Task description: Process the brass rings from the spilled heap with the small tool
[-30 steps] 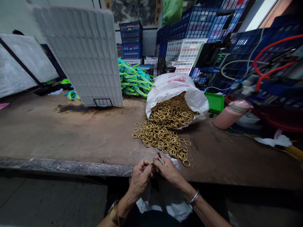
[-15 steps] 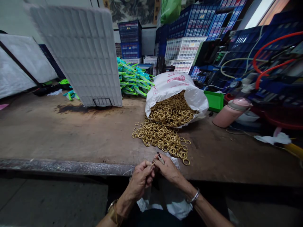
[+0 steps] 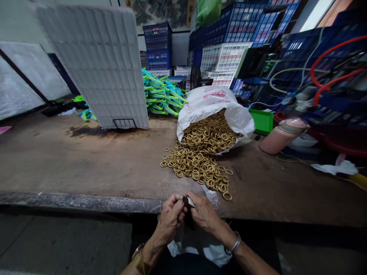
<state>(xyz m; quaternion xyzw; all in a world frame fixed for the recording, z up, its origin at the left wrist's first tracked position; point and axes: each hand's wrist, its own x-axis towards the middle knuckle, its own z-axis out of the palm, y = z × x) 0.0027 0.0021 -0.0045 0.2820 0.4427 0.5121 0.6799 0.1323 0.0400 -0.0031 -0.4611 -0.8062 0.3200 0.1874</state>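
Just over the table's front edge, my left hand (image 3: 169,215) is closed, its fingertips pinching a small gold-coloured ring that is mostly hidden by the fingers. My right hand (image 3: 204,214) is wrapped round a small knife-like tool (image 3: 189,201) with a pale handle and a dark end. The dark end meets the fingertips of my left hand. Beyond the hands, a heap of gold-coloured rings (image 3: 197,164) spills from the mouth of a white woven sack (image 3: 206,95) lying on its side.
The wooden table (image 3: 86,168) has a worn front edge. A white padded panel (image 3: 100,68) stands on it at left, with green and turquoise pieces (image 3: 163,95) behind. To the right are a green tray (image 3: 261,121) and a pink bottle (image 3: 282,137). Stacked crates (image 3: 226,57) fill the back.
The tool in my right hand has turned, bringing its dark end down to the left fingertips. Before, it pointed up and away. My left hand has barely moved.
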